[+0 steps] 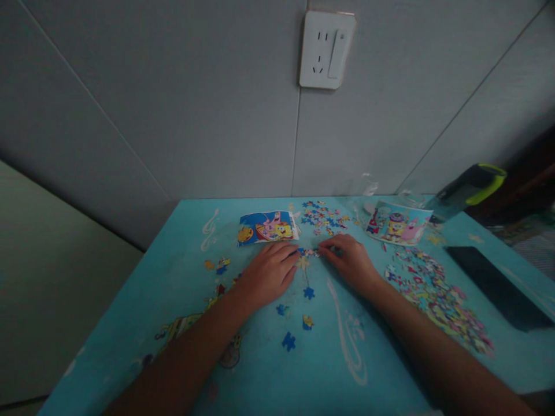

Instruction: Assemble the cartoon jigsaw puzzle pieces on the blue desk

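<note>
Between my hands lies a short row of jigsaw puzzle pieces on the blue tabletop. My left hand rests palm down with fingers stretched out, its fingertips at the row's left end. At the right end, my right hand has its thumb and index finger pinched on a puzzle piece, mostly hidden by the fingertips. Nearer to me lie loose pieces: a blue one, a blue-and-yellow one and a larger blue one. A cartoon picture card lies just beyond my left hand.
Several pieces are scattered at the back, and a big pile spreads right of my right arm. A second picture card, a dark bottle and a black flat object are at the right. The wall carries a socket.
</note>
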A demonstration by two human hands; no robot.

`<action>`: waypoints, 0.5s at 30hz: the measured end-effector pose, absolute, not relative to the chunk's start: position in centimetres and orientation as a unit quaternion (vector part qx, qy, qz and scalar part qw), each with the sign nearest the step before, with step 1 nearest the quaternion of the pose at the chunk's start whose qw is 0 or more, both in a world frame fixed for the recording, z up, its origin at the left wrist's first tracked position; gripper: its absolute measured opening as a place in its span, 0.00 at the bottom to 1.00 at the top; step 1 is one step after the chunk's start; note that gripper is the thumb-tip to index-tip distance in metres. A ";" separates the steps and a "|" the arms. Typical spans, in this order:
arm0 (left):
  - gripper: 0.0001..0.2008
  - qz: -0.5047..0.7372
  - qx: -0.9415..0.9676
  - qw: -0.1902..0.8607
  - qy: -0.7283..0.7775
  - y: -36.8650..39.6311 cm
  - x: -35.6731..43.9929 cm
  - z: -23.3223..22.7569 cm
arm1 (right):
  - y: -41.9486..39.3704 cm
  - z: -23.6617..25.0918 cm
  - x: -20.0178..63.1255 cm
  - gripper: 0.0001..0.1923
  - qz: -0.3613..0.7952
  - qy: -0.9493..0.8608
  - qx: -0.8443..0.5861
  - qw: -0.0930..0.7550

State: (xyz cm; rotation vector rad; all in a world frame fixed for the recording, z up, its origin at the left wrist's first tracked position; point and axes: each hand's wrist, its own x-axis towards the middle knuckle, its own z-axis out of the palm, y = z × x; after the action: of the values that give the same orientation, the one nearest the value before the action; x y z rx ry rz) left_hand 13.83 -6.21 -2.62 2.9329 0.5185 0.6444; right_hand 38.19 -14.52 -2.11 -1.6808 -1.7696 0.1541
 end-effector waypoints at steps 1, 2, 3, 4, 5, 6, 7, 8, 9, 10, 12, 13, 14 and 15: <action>0.17 0.210 0.961 0.051 0.170 -6.2 13.8 -2.7 | -14.5 -2.2 38.3 0.05 0.058 -0.685 -0.642 0.340; 0.17 0.210 0.961 0.054 0.170 -6.2 13.8 -2.7 | -14.4 -2.2 38.3 0.05 0.057 -0.688 -0.639 0.339; 0.17 0.210 0.961 0.056 0.170 -6.2 13.8 -2.7 | -14.4 -2.3 38.3 0.06 0.056 -0.691 -0.637 0.336; 0.17 0.211 0.961 0.057 0.170 -6.2 13.8 -2.7 | -14.4 -2.3 38.3 0.06 0.056 -0.693 -0.637 0.333; 0.17 0.213 0.961 0.057 0.170 -6.2 13.8 -2.7 | -14.3 -2.3 38.2 0.07 0.054 -0.693 -0.638 0.331; 0.16 0.214 0.960 0.056 0.169 -6.2 13.8 -2.7 | -14.3 -2.3 38.0 0.07 0.052 -0.693 -0.638 0.330; 0.16 0.216 0.960 0.055 0.168 -6.2 13.8 -2.7 | -14.3 -2.3 37.9 0.07 0.049 -0.693 -0.639 0.329; 0.16 0.217 0.960 0.054 0.167 -6.2 13.9 -2.7 | -14.3 -2.3 37.7 0.08 0.047 -0.695 -0.640 0.325; 0.16 0.217 0.960 0.053 0.167 -6.2 13.9 -2.7 | -14.3 -2.3 37.4 0.08 0.044 -0.697 -0.641 0.320; 0.16 0.218 0.960 0.053 0.167 -6.2 13.9 -2.7 | -14.2 -2.3 37.2 0.09 0.040 -0.700 -0.641 0.313; 0.16 0.218 0.960 0.054 0.166 -6.2 13.9 -2.7 | -14.1 -2.5 36.8 0.09 0.033 -0.707 -0.641 0.297; 0.16 0.218 0.960 0.055 0.165 -6.2 13.9 -2.7 | -14.0 -2.5 36.6 0.09 0.030 -0.710 -0.641 0.291; 0.16 0.217 0.961 0.054 0.164 -6.2 13.9 -2.7 | -13.9 -2.6 36.5 0.09 0.028 -0.712 -0.640 0.286; 0.17 0.217 0.961 0.054 0.164 -6.2 13.9 -2.7 | -13.8 -2.6 36.5 0.08 0.027 -0.714 -0.640 0.283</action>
State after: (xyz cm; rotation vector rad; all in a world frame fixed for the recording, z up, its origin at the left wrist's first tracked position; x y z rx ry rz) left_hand 13.88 -6.19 -2.70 2.9191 0.4972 0.6601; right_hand 36.46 -13.84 -2.60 -1.7120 -1.9114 0.0711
